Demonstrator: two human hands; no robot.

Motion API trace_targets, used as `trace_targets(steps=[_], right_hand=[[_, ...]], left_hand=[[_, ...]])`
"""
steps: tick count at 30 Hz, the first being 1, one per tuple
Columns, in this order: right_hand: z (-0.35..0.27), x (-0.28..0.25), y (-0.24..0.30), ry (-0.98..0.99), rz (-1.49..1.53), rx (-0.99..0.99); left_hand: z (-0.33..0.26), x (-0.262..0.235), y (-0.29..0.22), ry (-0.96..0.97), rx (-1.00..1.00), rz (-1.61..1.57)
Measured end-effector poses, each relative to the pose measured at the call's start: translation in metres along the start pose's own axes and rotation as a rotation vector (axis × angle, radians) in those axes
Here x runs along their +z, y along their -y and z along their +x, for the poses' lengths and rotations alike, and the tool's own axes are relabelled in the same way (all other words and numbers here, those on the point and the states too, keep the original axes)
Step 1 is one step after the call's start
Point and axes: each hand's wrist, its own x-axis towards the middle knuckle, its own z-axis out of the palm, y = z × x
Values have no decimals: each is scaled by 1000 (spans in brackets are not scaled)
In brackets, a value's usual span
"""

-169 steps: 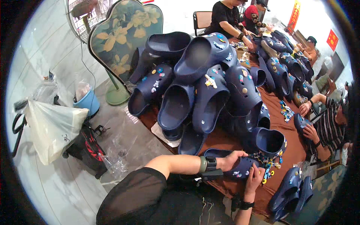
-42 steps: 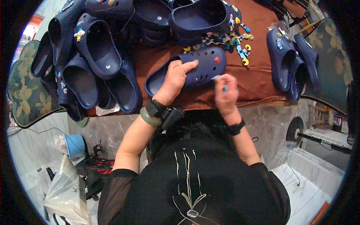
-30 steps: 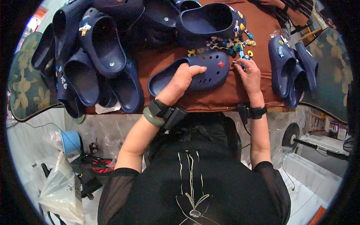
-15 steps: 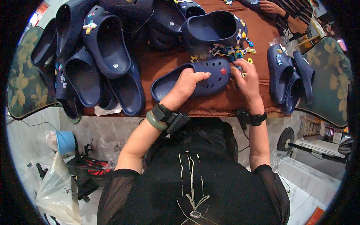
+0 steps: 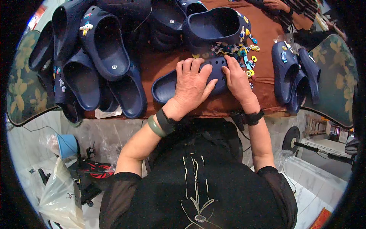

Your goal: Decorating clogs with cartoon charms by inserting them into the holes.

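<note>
A navy blue clog (image 5: 164, 91) with round holes in its upper lies sideways in front of me, toe to the right. My left hand (image 5: 191, 84) is laid across its middle, fingers over the far side and thumb toward the toe, holding it. At the toe, my right hand (image 5: 239, 80) grips the end with thumb and fingertips against the upper. That hand covers part of the toe, and no charm shows on it. Just beyond lies a heap of small colourful shoe charms (image 5: 244, 53).
More navy clogs (image 5: 82, 76) are piled at the left, some bearing charms. A large clog (image 5: 213, 24) stands beyond the charms, and several decorated ones (image 5: 286, 72) sit at the right. Patterned chair backs (image 5: 331, 76) flank the brown-covered table (image 5: 267, 38). Another person's hand (image 5: 277, 5) is at the far right.
My left hand has turned flatter over the clog, its fingers now stretching across it. My right hand has moved left onto the toe, where a red charm showed before.
</note>
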Motion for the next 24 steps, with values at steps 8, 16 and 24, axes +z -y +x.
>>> trace_targets(steps=[8, 16, 24], right_hand=[[-1, 15, -3, -205, -414, -110], [-2, 14, 0, -107, -473, -102], [9, 4, -8, -137, -182, 146]], left_hand=[[1, 3, -1, -30, 7, 39], [-2, 3, -2, -29, 10, 30], [-4, 5, -1, -46, 7, 2]])
